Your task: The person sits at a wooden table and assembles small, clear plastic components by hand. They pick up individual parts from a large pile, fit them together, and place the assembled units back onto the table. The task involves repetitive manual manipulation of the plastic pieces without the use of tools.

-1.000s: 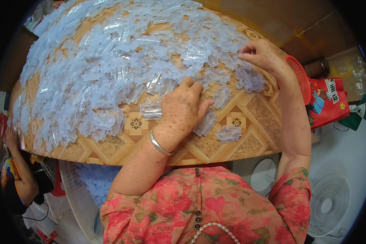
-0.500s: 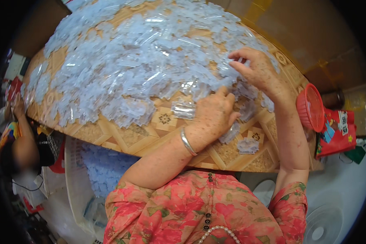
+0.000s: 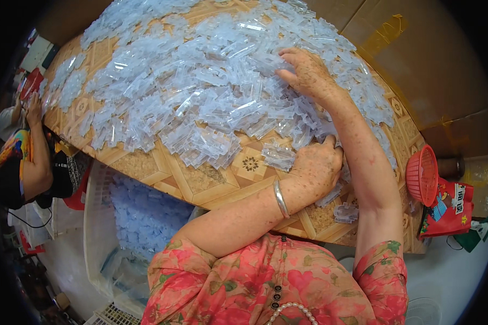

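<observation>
A wide heap of small clear, bluish plastic pieces [image 3: 217, 86] covers much of the wood-patterned table [image 3: 211, 192]. At the heap's near right edge is my left hand [image 3: 317, 167], a silver bangle on its wrist. Its fingers are curled down among the pieces, and whatever they grip is hidden beneath them. Farther away, my right hand [image 3: 309, 76] is over the heap with thumb and forefinger apart and nothing visible between them. A small group of pieces [image 3: 278, 156] lies just left of my left hand. Another little cluster [image 3: 346, 213] sits nearer me.
A red plastic basket [image 3: 422, 174] and a red printed bag [image 3: 447, 211] are at the right. Below the table's left edge stands a white bin [image 3: 97, 227] holding many bluish pieces [image 3: 146, 216]. Another person's arm [image 3: 35, 157] reaches to the table at far left.
My right hand has moved left and farther over the heap. My left hand stays at the heap's near edge, its fingers more curled. The whole view has shifted slightly.
</observation>
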Tool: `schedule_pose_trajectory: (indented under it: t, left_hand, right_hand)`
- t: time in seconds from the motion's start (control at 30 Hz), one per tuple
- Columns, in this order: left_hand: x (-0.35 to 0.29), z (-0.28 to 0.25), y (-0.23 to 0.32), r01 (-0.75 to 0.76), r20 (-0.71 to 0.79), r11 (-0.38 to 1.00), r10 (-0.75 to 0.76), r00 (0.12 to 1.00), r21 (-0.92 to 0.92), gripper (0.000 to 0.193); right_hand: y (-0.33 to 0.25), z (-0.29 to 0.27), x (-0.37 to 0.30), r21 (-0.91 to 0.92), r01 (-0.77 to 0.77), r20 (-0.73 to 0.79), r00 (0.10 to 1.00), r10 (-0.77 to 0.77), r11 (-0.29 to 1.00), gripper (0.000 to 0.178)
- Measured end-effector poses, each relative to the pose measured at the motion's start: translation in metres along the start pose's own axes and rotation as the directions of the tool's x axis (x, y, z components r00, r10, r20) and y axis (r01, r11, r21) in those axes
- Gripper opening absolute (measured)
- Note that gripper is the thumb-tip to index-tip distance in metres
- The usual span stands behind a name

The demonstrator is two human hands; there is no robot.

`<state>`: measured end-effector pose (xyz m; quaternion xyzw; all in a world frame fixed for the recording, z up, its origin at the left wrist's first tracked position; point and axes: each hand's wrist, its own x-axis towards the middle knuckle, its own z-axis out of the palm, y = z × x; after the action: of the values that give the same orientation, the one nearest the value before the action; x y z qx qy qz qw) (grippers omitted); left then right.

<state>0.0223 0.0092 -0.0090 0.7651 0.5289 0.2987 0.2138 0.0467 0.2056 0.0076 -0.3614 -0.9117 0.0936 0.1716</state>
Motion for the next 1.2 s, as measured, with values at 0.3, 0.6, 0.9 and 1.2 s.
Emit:
schedule_pose_trajectory:
  t: [0.3,0.6,0.9,1.2]
  left_hand:
    - [-0.002,-0.006,0.001,0.000,-0.041,1.000,0.001,0.999,0.026,0.030]
    - [0.005,0.004,-0.006,-0.059,-0.177,0.943,0.000,0.984,-0.328,0.021]
    - [0.001,-0.008,0.012,0.212,0.284,0.527,0.059,0.957,-0.823,0.032]
    - [0.002,-0.010,0.009,0.283,0.312,0.383,0.014,0.950,-0.879,0.047]
  right_hand:
    - [-0.001,-0.069,-0.074,0.495,-0.275,0.108,0.961,0.256,0.824,0.027]
    - [-0.008,-0.103,-0.223,0.606,-0.167,-0.105,0.952,0.286,0.778,0.044]
    - [-0.031,-0.083,-0.261,0.636,-0.227,-0.115,0.917,0.382,0.738,0.045]
    - [-0.048,-0.081,-0.267,0.691,-0.263,-0.038,0.917,0.397,0.673,0.084]
